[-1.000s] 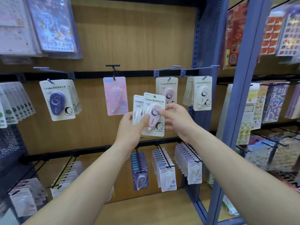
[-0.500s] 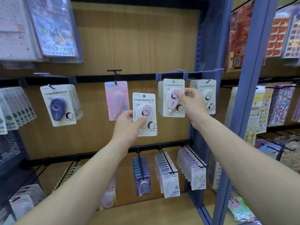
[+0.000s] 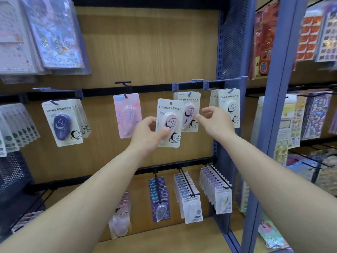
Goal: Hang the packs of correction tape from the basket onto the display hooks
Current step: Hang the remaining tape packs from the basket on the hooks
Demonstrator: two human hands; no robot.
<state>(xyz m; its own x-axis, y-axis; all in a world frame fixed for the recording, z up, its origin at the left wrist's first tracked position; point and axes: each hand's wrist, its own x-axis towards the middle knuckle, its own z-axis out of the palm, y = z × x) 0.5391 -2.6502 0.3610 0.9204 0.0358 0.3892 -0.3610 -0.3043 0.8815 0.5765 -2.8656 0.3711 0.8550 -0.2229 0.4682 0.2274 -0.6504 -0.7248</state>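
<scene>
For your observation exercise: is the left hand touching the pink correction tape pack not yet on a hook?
Touching. The head view shows the left hand holding the pink pack, its thumb pressed on the blister front.

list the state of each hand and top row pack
left hand, grips the held pink pack
held pink pack, upright, off any hook
hung pink pack, on a blue hook, tilted
right hand, empty, fingers loosely curled
white packs, hanging on the next blue hook
purple pack, hanging, front of its row
patterned pink pack, hanging on a black hook
</scene>
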